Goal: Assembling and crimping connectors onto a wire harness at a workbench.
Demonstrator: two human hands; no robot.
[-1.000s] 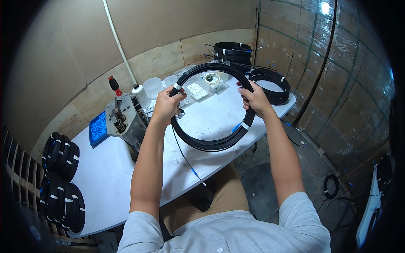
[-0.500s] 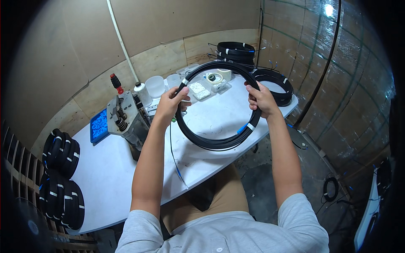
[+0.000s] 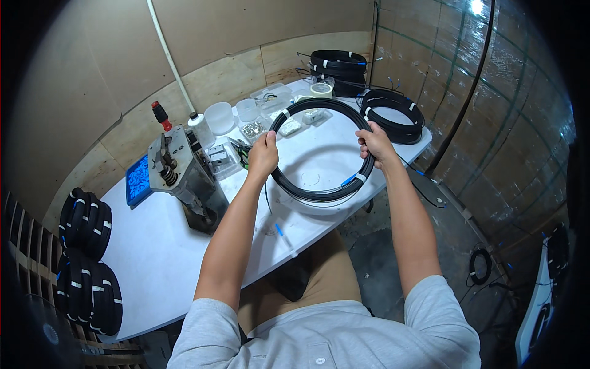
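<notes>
A coil of black cable [image 3: 310,195] is held up between my two hands, tilted above the white table [image 3: 147,264]. White bands wrap it, and a blue piece shows near its lower right. My left hand [image 3: 264,154] is closed round the coil's left side. Opposite it, my right hand [image 3: 377,146] grips the right side, fingers curled inward. From the coil's left side a loose cable end dangles, with a blue connector [image 3: 279,229] over the table's near edge.
Left of my hands stands a metal hand press [image 3: 190,178] beside a blue tray [image 3: 138,181] of small blue parts. Tubs and a bottle [image 3: 198,128] line the back. More cable coils [image 3: 393,123] sit at the back right; others are stacked at far left [image 3: 89,295].
The coil has moved slightly farther from me and lower toward the table, both hands still gripping it. The dangling connector has swung right, and the whole view has shifted a little.
</notes>
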